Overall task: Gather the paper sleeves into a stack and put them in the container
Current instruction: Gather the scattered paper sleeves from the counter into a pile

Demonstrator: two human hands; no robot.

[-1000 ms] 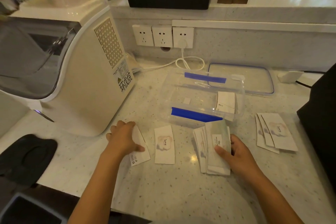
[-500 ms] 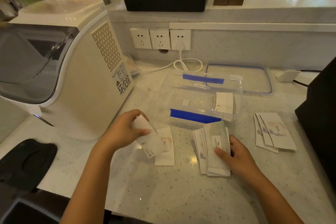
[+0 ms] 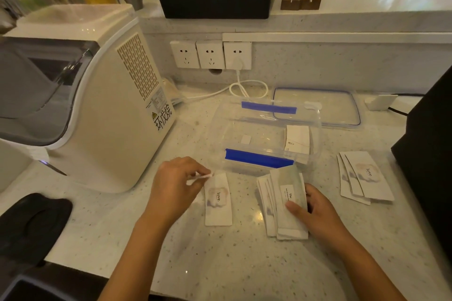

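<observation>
My left hand (image 3: 175, 184) pinches a white paper sleeve (image 3: 204, 176) edge-on, just above another sleeve printed "love" (image 3: 218, 199) that lies flat on the counter. My right hand (image 3: 315, 212) presses on a fanned stack of sleeves (image 3: 283, 203) in front of the clear container (image 3: 269, 134), which has blue clips. A few sleeves (image 3: 297, 139) lie inside the container at its right end. Another small pile of sleeves (image 3: 364, 176) rests to the right.
A cream appliance (image 3: 97, 105) stands at the left. The container's clear lid (image 3: 318, 107) lies behind it, near a white cable (image 3: 244, 88) and wall sockets. A black machine (image 3: 430, 154) blocks the right edge. A black pad (image 3: 29, 225) sits at the front left.
My left hand picked up the leftmost sleeve from the counter and carried it right, over the "love" sleeve. My right hand stayed on the stack.
</observation>
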